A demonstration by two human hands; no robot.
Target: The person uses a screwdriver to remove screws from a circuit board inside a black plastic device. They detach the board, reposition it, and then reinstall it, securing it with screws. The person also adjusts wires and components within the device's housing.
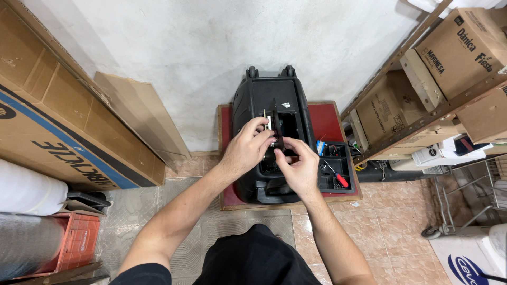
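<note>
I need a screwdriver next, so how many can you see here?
1: a red-handled screwdriver lies in the black tray right of the speaker. More may be hidden among the tray's clutter or behind the hands.

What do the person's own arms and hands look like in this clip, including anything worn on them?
Both forearms are bare to above the elbow. The left hand and right hand wear no gloves; no watch, bracelet or ring is visible. A dark sleeve edge shows at the left upper arm. The right arm shows no sleeve.
</note>
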